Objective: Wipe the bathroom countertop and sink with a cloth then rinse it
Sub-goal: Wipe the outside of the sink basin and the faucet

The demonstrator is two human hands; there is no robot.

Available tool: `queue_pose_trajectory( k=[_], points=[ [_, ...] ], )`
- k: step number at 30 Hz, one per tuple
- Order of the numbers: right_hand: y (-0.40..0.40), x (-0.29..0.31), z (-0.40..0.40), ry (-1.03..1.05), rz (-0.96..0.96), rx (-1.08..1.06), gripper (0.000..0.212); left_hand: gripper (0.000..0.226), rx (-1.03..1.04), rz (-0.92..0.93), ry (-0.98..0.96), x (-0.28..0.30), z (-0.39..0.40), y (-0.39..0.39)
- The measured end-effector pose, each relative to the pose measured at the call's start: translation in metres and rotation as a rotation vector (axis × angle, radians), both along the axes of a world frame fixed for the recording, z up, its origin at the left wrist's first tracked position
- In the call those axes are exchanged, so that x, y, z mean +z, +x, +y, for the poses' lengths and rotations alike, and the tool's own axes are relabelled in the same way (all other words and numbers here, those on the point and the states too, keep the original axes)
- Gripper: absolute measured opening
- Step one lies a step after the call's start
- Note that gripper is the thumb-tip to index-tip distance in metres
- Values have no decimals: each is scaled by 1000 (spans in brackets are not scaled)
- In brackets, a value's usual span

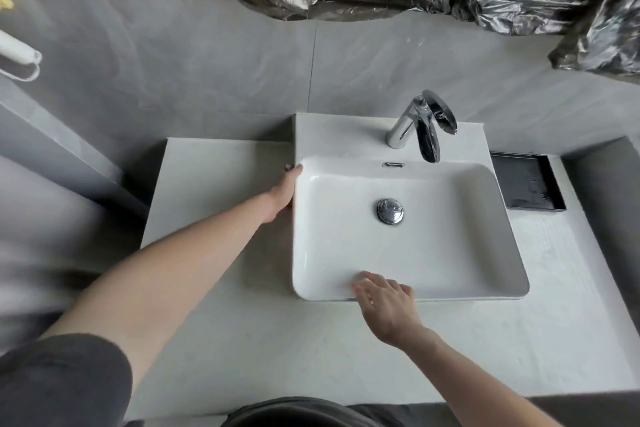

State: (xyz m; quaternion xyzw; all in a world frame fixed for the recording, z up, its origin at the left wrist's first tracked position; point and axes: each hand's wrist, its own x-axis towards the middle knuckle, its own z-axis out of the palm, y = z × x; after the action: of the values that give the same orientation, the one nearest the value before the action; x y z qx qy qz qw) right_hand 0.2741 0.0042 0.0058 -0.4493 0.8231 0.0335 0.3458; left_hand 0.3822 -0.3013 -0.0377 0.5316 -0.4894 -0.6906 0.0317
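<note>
At the sink's (398,246) left wall the left hand (284,191) lies flat against the outside, fingertips hooked over the rim near its back-left corner. The right hand (382,302) rests on the front rim near the front-left corner, fingers loosely spread and curled over the edge, holding nothing. No cloth shows anywhere in view, and neither hand has one; where it lies cannot be told.

The likely trouble is just that: with bare hands on the basin, wiping cannot start until a cloth is fetched, and palms pressed on glossy ceramic may leave smears. Leaning weight on the rim could also let a hand slip into the bowl if the surface is wet.

The sink is a white rectangular basin, standing raised on the pale countertop (221,340), glossy and dry-looking, with a chrome plug (390,211) closed at its middle. The tap (417,126) stands at the back edge, not running. A black tray (526,185) sits by the countertop's back-right corner.
</note>
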Motion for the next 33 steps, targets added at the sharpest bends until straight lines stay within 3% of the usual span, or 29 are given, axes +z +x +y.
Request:
queue_pose_trajectory(
  k=[3,7,11,16,20,22,26,29,33],
  points=[
    [1,0,0,-3,1,-10,47,96,-13,3,-40,12,56,29],
    [6,3,0,-22,38,-5,44,64,-26,88,-56,32,113,58],
    [13,4,6,-94,88,-36,41,68,-19,47,25,33,143,73],
    [28,-1,23,-335,6,-158,32,52,-14,9,183,40,177,88],
    [54,11,52,-689,-157,-468,36,64,44,2,252,46,197,92],
    [70,15,69,-733,-253,-663,39,69,53,49,332,51,204,88],
    [93,-5,94,-522,-456,-892,36,63,20,150,530,45,222,79],
    [100,-22,93,-368,-725,-1089,35,67,-44,135,526,59,235,60],
    [103,-15,65,-354,-1099,-1300,37,78,-178,51,516,67,234,49]
  ],
)
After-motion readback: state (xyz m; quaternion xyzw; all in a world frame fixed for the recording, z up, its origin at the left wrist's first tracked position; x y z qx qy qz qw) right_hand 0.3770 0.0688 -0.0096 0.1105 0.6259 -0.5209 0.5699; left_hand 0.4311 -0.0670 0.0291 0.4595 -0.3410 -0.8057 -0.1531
